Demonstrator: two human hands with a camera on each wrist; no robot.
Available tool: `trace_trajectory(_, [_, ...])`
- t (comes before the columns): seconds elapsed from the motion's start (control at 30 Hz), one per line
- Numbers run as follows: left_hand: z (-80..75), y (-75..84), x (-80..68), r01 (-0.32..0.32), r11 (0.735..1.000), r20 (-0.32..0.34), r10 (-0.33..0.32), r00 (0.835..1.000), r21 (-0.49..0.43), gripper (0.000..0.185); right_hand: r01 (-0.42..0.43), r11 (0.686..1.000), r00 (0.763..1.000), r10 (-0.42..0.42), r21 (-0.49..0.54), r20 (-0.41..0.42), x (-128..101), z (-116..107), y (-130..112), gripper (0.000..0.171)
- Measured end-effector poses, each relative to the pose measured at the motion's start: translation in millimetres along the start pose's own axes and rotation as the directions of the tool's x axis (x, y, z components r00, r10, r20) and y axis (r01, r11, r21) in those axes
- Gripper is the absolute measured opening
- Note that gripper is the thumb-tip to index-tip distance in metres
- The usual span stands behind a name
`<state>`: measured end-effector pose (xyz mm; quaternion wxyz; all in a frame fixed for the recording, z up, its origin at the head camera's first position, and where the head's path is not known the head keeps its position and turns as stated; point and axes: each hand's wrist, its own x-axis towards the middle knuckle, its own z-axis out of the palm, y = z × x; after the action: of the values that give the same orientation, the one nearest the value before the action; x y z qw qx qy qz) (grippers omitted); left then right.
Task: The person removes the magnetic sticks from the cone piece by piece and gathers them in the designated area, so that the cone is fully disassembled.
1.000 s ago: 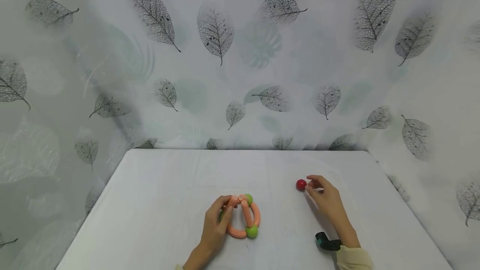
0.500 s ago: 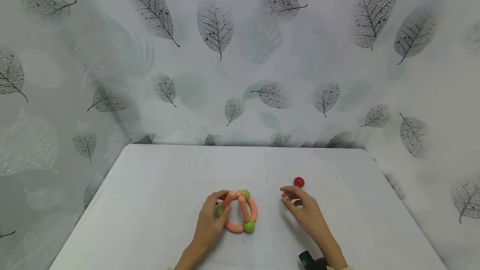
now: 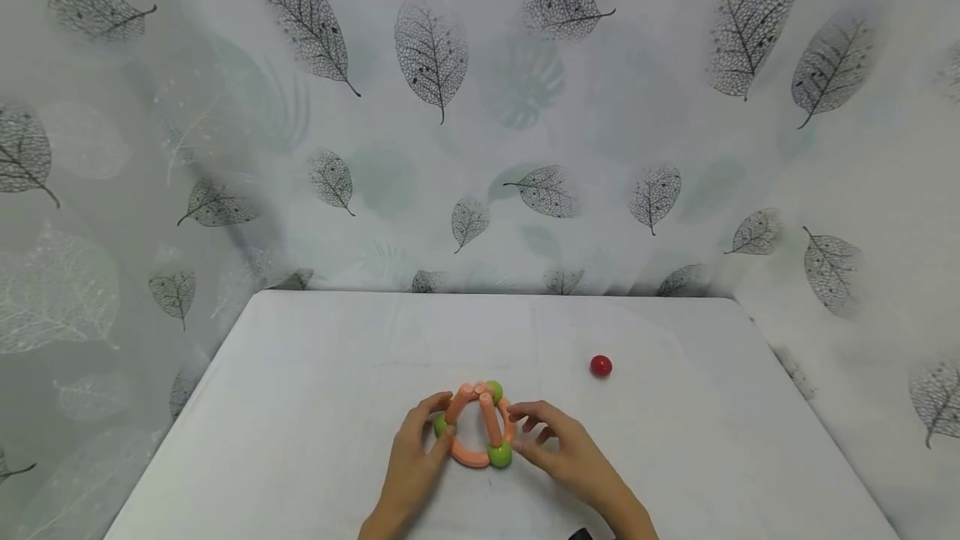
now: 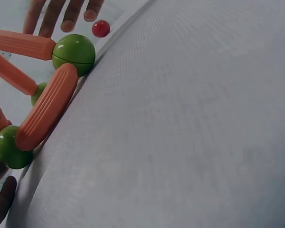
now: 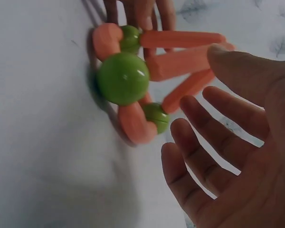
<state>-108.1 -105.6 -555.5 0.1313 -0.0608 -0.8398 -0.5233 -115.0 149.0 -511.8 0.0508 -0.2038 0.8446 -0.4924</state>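
light: bright, even, diffuse | shadows: soft, faint | head view: edges bowed | wrist views: slightly soft close-ups

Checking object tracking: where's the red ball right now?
In the head view the red ball lies alone on the white table, right of the orange-and-green toy and beyond the right hand, touching neither.

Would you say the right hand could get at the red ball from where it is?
Probably yes. The red ball lies alone on the table, and nothing stands between it and the right hand, which is open beside the toy.
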Motion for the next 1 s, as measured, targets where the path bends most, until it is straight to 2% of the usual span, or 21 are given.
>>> trace_trajectory(0.13, [1.6, -1.2, 0.1, 0.001, 0.999, 0.009, -0.001, 1.000, 0.033, 0.050, 0.102, 0.994, 0.995, -0.101, -0.045, 0.018, 0.1, 11.2, 5.3, 0.042])
trace_trajectory(0.23, [2.9, -3.3, 0.2, -0.005, 0.999, 0.011, 0.005, 1.000, 0.054, 0.048, 0.120, 0.991, 0.993, -0.121, -0.063, -0.005, 0.0, 19.0, 6.9, 0.041])
trace_trajectory(0.43, [4.5, -6.3, 0.1, -0.027, 0.997, 0.013, 0.026, 1.000, 0.075, 0.047, 0.074, 0.992, 0.996, -0.078, -0.100, -0.036, 0.5, 27.6, 7.3, 0.039])
trace_trajectory(0.73, [3.3, -7.9, 2.2, -0.060, 0.990, -0.049, 0.067, 0.997, 0.125, 0.048, 0.049, 0.989, 0.995, -0.060, -0.141, -0.079, 10.1, 31.7, 5.2, 0.032])
trace_trajectory(0.9, [2.4, -9.7, -0.9, -0.039, 0.985, -0.111, 0.058, 0.992, 0.170, 0.049, -0.008, 0.989, 0.999, 0.001, -0.151, -0.047, 21.2, 34.6, 4.6, 0.033])
trace_trajectory(1.0, [2.6, -9.6, -2.4, -0.014, 0.984, -0.124, 0.036, 0.992, 0.178, 0.049, -0.034, 0.989, 0.999, 0.031, -0.143, -0.026, 26.2, 34.6, 4.6, 0.031])
